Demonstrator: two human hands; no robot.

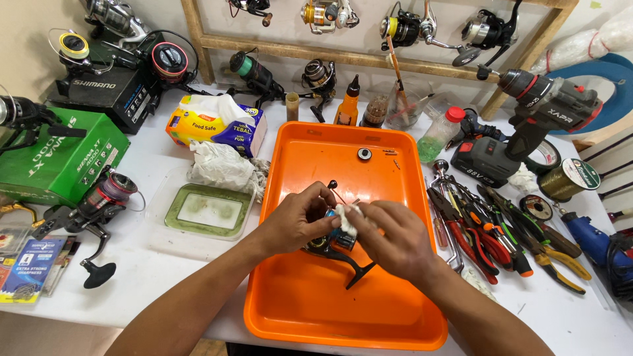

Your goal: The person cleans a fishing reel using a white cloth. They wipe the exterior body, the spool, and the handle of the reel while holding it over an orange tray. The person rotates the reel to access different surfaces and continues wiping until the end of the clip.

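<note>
My left hand (300, 221) grips one dark metal fishing reel (333, 244). My right hand (395, 237) pinches one crumpled white tissue (346, 217) against it, over one glossy orange plastic tray (369, 310).

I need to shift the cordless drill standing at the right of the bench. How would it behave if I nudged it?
The cordless drill looks top-heavy: its body juts out sideways above the battery base, so a push up high might tip it. The flat, broad battery probably slides rather than rolls. It likely feels heavy for its size.
</note>
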